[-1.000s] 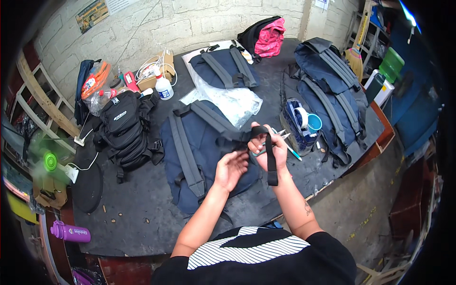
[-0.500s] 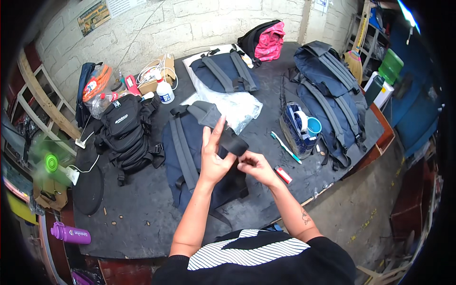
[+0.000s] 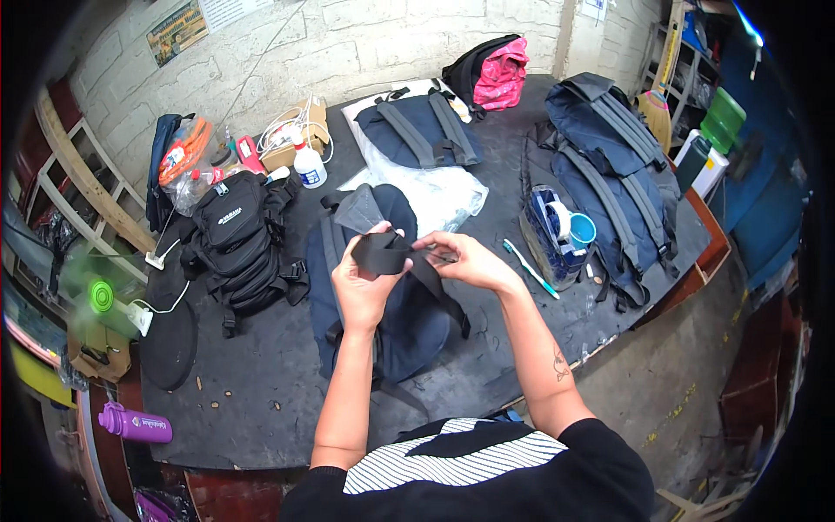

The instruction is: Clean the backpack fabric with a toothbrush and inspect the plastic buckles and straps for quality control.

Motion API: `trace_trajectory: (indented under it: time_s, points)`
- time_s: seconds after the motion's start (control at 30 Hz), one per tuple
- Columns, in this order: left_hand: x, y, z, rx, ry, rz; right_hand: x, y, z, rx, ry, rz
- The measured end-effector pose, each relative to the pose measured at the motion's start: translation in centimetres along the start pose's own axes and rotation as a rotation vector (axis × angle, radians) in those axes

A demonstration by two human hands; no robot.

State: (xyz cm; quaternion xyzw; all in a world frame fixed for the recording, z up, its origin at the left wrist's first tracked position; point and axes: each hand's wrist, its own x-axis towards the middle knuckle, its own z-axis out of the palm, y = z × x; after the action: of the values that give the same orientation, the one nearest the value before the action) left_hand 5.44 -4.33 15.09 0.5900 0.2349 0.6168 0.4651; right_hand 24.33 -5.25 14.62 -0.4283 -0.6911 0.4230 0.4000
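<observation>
Black strap moved left since last frame. Left hand grasps its loop; right hand just beside, fingers curled, can't tell on what. Navy backpack under grip, toothbrush rightward.

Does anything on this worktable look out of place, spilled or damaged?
Mildly: a toothbrush lies loose beside the blue container, an odd item among backpacks, and small brown scraps dot the near left of the tabletop. No spill shows, and the black strap in the left hand has no evident damage.
</observation>
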Motion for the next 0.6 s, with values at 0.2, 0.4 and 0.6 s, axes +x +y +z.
trace_trajectory:
  time_s: [0.2, 0.4, 0.6]
  points:
    - [1.0, 1.4, -0.5, -0.102, -0.057, -0.002, 1.5, 3.2, 3.3, 0.382, -0.037, 0.090]
    - [1.9, 2.5, -2.0, -0.056, 0.069, 0.153, -0.3, 7.9, 5.3, 0.224, 0.136, 0.179]
    - [3.3, 1.9, -3.8, -0.214, 0.007, 0.111, -2.3, 7.1, 3.8, 0.360, 0.122, 0.101]
